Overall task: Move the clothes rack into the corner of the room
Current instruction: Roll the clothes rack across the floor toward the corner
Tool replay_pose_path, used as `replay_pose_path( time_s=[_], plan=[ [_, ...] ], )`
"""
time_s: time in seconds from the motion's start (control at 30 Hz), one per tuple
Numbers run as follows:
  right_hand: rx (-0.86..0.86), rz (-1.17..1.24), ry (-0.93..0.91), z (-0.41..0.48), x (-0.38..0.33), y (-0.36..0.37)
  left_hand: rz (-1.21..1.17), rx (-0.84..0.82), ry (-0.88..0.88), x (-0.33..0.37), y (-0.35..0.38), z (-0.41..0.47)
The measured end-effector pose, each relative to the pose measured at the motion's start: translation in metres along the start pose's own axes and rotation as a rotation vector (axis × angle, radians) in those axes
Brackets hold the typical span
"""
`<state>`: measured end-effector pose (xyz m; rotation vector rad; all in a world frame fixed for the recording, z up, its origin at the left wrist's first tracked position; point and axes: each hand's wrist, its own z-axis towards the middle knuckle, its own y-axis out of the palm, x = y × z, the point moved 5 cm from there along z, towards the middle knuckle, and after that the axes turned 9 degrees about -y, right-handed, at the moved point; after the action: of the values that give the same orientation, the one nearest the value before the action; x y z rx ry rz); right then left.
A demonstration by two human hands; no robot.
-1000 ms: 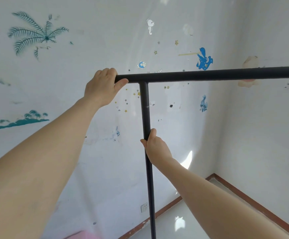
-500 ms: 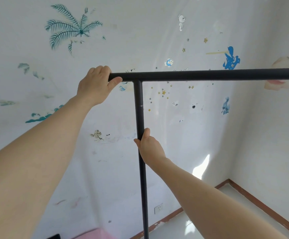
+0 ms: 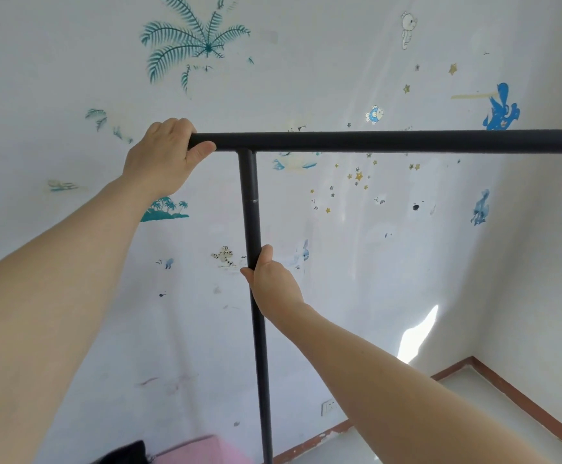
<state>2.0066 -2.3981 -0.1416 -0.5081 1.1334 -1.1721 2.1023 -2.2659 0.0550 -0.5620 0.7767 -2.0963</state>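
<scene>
The clothes rack [image 3: 390, 141] is a black metal frame with a horizontal top bar running off the right edge and one upright pole going down out of view. My left hand [image 3: 164, 159] is closed over the left end of the top bar. Lower down, my right hand [image 3: 271, 283] grips the upright pole about halfway along its visible length. The rack's base and its far end are hidden. No clothes hang on the bar.
A white wall with sticker decals [image 3: 195, 45] stands close behind the rack. The room corner [image 3: 472, 358] with brown skirting lies low at the right, beside pale glossy floor [image 3: 473, 413]. A wall socket [image 3: 328, 407] sits near the skirting. A pink item [image 3: 202, 452] and something black lie at the bottom edge.
The wall decals have slid rightward and the corner sits further right in view; the view has turned left. Both hands keep the same grips on the rack.
</scene>
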Motion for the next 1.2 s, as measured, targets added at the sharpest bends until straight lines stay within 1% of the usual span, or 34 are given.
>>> replay_pose_path(
  time_s=[0.3, 0.5, 0.6, 0.83, 0.9, 1.07, 1.13, 1.2],
  plan=[
    [-0.028, 0.020, -0.025, 0.018, -0.029, 0.025, -0.013, -0.006, -0.082, -0.036, -0.004, -0.005],
    [-0.034, -0.048, -0.066, 0.028, -0.045, 0.040, 0.002, 0.002, -0.124, -0.060, -0.004, -0.005],
    [-0.039, -0.037, -0.070, 0.034, -0.052, 0.049, -0.009, 0.021, -0.139, -0.070, -0.004, -0.007],
    [-0.058, -0.068, -0.100, 0.031, -0.059, 0.047, 0.004, 0.054, -0.174, -0.072, -0.007, -0.015],
    [-0.097, -0.031, -0.124, 0.029, -0.059, 0.043, 0.007, 0.063, -0.210, -0.067, -0.009, -0.020],
    [-0.189, 0.152, -0.139, 0.019, -0.057, 0.029, -0.011, 0.056, -0.290, -0.051, -0.006, -0.037],
    [-0.206, 0.245, -0.134, 0.014, -0.057, 0.022, -0.005, 0.065, -0.294, -0.043, -0.006, -0.047],
    [-0.204, 0.295, -0.124, 0.008, -0.051, 0.015, -0.028, 0.109, -0.283, -0.034, -0.010, -0.057]
  ],
)
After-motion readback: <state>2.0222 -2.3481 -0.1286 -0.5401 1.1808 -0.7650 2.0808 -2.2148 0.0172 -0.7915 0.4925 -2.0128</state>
